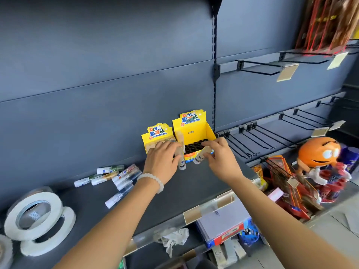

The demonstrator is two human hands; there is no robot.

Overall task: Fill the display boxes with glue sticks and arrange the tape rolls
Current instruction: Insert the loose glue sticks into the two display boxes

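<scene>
Head view: glue stick (201, 155) in right grip (219, 158)

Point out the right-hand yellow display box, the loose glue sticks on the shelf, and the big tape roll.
right-hand display box (196, 131): head view, inner back wall.
loose glue sticks (116, 176): head view, middle of the pile.
big tape roll (11, 218): head view, white left rim.

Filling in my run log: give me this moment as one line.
left hand: holds glue stick | right hand: holds glue stick | right box: slots open | loose sticks: on shelf
</scene>
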